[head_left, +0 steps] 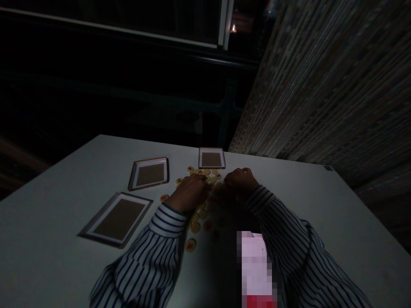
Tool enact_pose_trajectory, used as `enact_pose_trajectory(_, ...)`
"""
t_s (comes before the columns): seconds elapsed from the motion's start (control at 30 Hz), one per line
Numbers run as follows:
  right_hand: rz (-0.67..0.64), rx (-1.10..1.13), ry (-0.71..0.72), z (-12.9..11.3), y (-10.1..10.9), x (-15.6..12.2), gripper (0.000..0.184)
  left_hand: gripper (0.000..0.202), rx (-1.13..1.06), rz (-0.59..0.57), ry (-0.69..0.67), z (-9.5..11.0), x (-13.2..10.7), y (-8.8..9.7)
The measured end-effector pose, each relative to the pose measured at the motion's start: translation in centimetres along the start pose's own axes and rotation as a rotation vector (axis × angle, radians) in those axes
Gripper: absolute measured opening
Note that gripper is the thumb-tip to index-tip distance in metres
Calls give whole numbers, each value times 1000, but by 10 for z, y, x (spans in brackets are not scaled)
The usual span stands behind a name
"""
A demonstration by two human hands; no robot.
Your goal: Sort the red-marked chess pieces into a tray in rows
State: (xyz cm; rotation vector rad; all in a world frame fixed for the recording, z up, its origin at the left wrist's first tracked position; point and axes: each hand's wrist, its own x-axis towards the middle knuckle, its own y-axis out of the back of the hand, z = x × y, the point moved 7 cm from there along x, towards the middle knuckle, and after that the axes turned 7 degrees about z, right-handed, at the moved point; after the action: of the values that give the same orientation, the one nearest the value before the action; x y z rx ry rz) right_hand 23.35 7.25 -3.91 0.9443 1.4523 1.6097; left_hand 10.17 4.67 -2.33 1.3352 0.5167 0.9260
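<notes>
Round wooden Chinese chess pieces (195,227) lie scattered in a loose heap on the white table (54,214). Some carry red marks, like the near piece (190,245); others show dark marks, like a piece (218,176) at the far side. Over the left part of the heap is my left hand (190,192), back up, its fingers bent and held together among the pieces. My right hand (241,182) is curled closed at the heap's right edge. The fingertips of both hands are hidden or too dark to show what they hold.
Three shallow rectangular trays or lids stand around the heap: one at the back (212,159), one at left (149,173), one nearer left (117,218). A strand curtain (308,85) hangs behind the table at right. A pixelated bright patch is below my right forearm.
</notes>
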Motion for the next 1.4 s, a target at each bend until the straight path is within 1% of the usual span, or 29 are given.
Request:
enact_pose_trajectory(0.1, 86, 65, -2, 2, 8, -6, 23, 19, 41, -28, -44, 3, 0, -9)
enact_pose_trajectory(0.17, 153, 109, 3, 3, 12, -11, 23, 19, 68, -24, -49, 3, 1, -14)
enact_pose_trajectory(0.27, 241, 162, 9, 1, 16, -17, 23, 19, 102, -11, -49, 5, 0, -17)
enact_pose_trajectory(0.33, 267, 190, 9, 0, 17, -19, 22, 20, 109, -16, -46, 7, 0, -17)
enact_pose_trajectory(0.53, 268, 212, 14, 0, 18, -23, 18, 22, 96, -73, -20, 11, -2, -18)
enact_pose_trajectory(0.7, 262, 204, 4, 4, 16, -24, 19, 19, 97, -67, -28, 10, -1, -21)
enact_pose_trajectory(0.93, 242, 184, 31, 3, 21, -30, 17, 15, 95, -124, -26, 12, -1, -20)
enact_pose_trajectory(1.03, 223, 148, 24, 3, 23, -34, 16, 15, 85, -114, -34, 12, -1, -20)
enact_pose_trajectory(1.27, 260, 125, 44, 6, 25, -45, 19, 14, 61, -82, -29, 9, -1, -25)
enact_pose_trajectory(1.4, 270, 128, 69, 8, 27, -51, 21, 15, 59, -31, -54, 12, 1, -20)
